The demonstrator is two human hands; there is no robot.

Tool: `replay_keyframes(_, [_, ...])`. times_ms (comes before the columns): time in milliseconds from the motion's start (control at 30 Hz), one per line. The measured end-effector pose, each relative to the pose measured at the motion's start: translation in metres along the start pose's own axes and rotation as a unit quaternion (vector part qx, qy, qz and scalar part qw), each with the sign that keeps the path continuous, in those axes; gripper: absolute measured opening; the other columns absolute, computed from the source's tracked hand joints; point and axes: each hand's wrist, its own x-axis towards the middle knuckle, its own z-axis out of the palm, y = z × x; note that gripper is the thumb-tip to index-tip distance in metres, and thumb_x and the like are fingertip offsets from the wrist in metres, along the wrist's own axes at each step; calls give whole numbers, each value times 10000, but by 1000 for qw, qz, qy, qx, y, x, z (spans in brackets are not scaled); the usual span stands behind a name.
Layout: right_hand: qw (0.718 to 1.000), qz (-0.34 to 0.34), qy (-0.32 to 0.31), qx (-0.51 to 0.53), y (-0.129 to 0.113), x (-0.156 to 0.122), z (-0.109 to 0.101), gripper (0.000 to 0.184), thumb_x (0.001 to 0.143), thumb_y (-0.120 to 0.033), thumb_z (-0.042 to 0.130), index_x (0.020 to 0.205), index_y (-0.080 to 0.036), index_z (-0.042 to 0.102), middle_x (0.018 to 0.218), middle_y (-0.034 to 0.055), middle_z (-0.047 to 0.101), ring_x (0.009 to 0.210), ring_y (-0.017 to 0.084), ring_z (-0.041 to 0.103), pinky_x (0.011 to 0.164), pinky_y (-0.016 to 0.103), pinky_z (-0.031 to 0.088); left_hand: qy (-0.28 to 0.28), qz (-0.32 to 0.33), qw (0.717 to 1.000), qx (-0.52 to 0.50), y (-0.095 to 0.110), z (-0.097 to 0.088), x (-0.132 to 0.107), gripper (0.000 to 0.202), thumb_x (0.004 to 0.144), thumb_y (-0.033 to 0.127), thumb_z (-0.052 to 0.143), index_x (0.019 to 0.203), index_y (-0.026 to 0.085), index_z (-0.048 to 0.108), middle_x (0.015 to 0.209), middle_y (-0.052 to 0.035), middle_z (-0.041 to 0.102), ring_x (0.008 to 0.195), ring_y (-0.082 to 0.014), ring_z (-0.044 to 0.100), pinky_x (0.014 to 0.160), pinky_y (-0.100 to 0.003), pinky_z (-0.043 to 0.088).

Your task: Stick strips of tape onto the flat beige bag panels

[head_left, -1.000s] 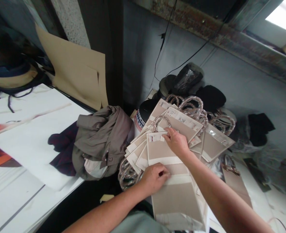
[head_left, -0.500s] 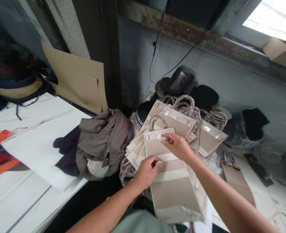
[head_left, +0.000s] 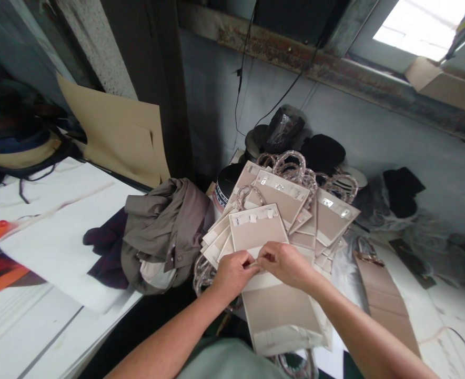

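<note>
My left hand (head_left: pixel 234 273) is closed, thumb and fingers pinched over the middle of a beige bag panel (head_left: pixel 252 237). My right hand (head_left: pixel 285 264) meets it there with its fingertips also pinched; whatever small, pale thing lies between them is too small to name. Along the panel's upper edge runs a pale strip with a small metal fitting and two small white pieces (head_left: pixel 270 213). Another beige panel (head_left: pixel 282 308) lies nearer to me, beneath my wrists. Behind are more stacked panels (head_left: pixel 282 202), several with clear-wrapped ring handles (head_left: pixel 290 164).
Left of the pile, a crumpled brown-grey garment (head_left: pixel 163 226) rests at the edge of a white table (head_left: pixel 59 221). Black rolls and wrapped bundles (head_left: pixel 323 152) stand against the wall. On the right, a brown bag piece (head_left: pixel 386 300) lies on a pale surface.
My right hand has moved from the panel's upper strip down to my left fingertips. A second white piece now shows on the strip where the right fingers were. The view has shifted slightly.
</note>
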Motion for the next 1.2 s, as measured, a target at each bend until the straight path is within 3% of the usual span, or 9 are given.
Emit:
replay_keyframes(67, [999,-19,10,-31,0,0,-2,147,924,-245,603,821,-216,704,805,0,692,724,145,606,661,251,365,-22,12,1000,-12,0,-3,-1,90,801,213,757,887,188,756,776,12,712,717,-149,617,670,-245,429])
replay_keyframes(167, [999,-30,3,-28,0,1,-4,154,956,-246,587,850,-221,697,833,-2,690,772,150,626,699,250,380,-40,47,997,-49,0,-8,-2,314,841,158,698,1144,221,749,958,-14,745,860,-165,662,798,-259,471])
replay_keyframes(300, [999,-37,-8,-29,-4,5,-8,163,970,-253,587,846,-224,688,853,-4,687,795,154,633,708,251,386,-8,20,998,-60,-1,-17,-2,78,870,215,698,893,206,772,861,-18,722,829,-170,665,787,-270,473])
replay_keyframes(400, [998,-34,-6,-51,-8,9,-10,178,985,-266,573,856,-226,688,876,-1,688,807,155,637,714,256,386,8,16,998,-56,-3,-22,-1,97,855,237,720,767,196,721,825,-10,680,790,-161,644,742,-263,467])
replay_keyframes(533, [996,-23,-3,-89,-10,16,-10,165,992,-280,575,891,-240,699,896,-7,690,815,156,645,711,261,379,15,54,997,-58,-8,-26,0,52,848,175,679,800,193,687,910,-20,671,857,-163,641,781,-262,472])
replay_keyframes(633, [995,-21,-3,-97,-14,21,-11,102,971,-303,622,991,-263,714,953,-9,697,787,147,653,714,257,397,2,36,998,-49,-11,-27,2,50,863,164,638,863,200,673,813,4,671,771,-157,628,738,-264,463])
replay_keyframes(767, [991,-42,11,-129,-22,28,-13,277,932,-317,686,1207,-294,687,1022,6,701,791,153,658,742,265,423,0,38,999,-18,-17,-29,6,50,893,201,619,872,198,665,817,-8,691,772,-174,637,723,-276,466])
replay_keyframes(967, [975,-112,-23,-191,-30,42,-14,159,958,-241,601,919,-251,755,888,22,688,821,174,645,771,278,403,-2,77,997,18,-23,-31,11,190,930,204,614,1097,208,702,1008,-50,749,932,-206,684,844,-308,503])
replay_keyframes(1200, [982,-37,13,-186,-25,59,-2,123,851,-191,602,786,-231,699,803,-2,673,681,143,584,627,263,329,27,171,974,143,-24,-40,11,264,1023,216,469,965,221,727,860,-64,716,826,-200,648,765,-321,465])
